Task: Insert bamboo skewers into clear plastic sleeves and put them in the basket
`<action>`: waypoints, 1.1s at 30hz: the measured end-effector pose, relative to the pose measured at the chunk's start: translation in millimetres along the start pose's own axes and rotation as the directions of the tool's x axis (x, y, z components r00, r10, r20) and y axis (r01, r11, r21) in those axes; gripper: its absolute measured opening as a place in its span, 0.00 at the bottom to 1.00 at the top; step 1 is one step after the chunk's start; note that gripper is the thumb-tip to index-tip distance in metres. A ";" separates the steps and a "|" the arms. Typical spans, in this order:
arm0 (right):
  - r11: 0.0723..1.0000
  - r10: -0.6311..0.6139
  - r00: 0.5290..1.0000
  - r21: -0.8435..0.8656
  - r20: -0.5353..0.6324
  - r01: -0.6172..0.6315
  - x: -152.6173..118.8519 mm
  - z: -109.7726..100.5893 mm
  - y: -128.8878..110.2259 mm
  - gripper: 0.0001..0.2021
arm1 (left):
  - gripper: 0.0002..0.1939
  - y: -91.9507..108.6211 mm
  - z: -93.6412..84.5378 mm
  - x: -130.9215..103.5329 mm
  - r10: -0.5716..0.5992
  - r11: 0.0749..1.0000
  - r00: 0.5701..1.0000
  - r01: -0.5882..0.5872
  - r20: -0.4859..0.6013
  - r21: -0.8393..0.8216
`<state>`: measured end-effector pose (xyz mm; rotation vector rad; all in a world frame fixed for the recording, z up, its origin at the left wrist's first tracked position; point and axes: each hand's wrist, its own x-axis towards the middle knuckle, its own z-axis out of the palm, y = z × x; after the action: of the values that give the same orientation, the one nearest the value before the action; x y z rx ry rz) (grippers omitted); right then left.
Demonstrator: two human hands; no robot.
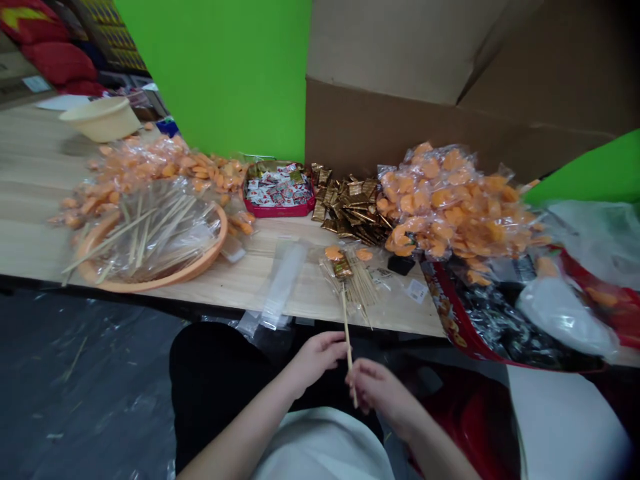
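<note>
A thin wooden stick (346,317) slants up from my lap to the table's front edge, its top end at a small gold packet (343,267). My right hand (373,387) pinches the stick near its lower end. Higher up, my left hand (323,357) is beside the stick with its fingers bent toward it; whether they grip it is unclear. Under and beside the gold packet lie several loose sticks (364,287) and two orange pieces (365,254). Clear plastic sleeves (284,283) lie to the left of them.
An orange basket (220,243) holds bagged sticks at left. Behind are orange bagged pieces (195,163), a pink tray (280,211) of sachets, gold packets (353,207) and another orange heap (450,193). A red bag (447,313) with black packets sits right. Green and cardboard panels (380,120) stand behind.
</note>
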<state>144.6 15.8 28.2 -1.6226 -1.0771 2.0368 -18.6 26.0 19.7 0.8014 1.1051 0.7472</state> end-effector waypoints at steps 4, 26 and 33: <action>0.959 -0.179 0.984 -0.219 0.016 0.178 -7.2 16.9 9.7 0.12 | 0.16 13.5 4.0 2.0 -0.006 0.994 1.000 0.006 -0.002 -0.108; 0.963 -0.268 0.946 -0.084 -0.185 0.257 65.5 6.7 -47.2 0.20 | 0.06 12.6 -73.1 84.6 0.693 0.189 0.721 -0.200 0.013 0.961; 0.974 -0.223 0.961 -0.067 -0.163 0.214 96.0 24.0 -48.9 0.18 | 0.10 -17.8 -50.4 9.6 0.742 0.115 0.657 -0.321 0.134 0.940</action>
<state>83.5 102.9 -1.1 -1.5887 -1.1939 1.7120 -61.9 34.0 -12.2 2.2974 1.6270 0.8827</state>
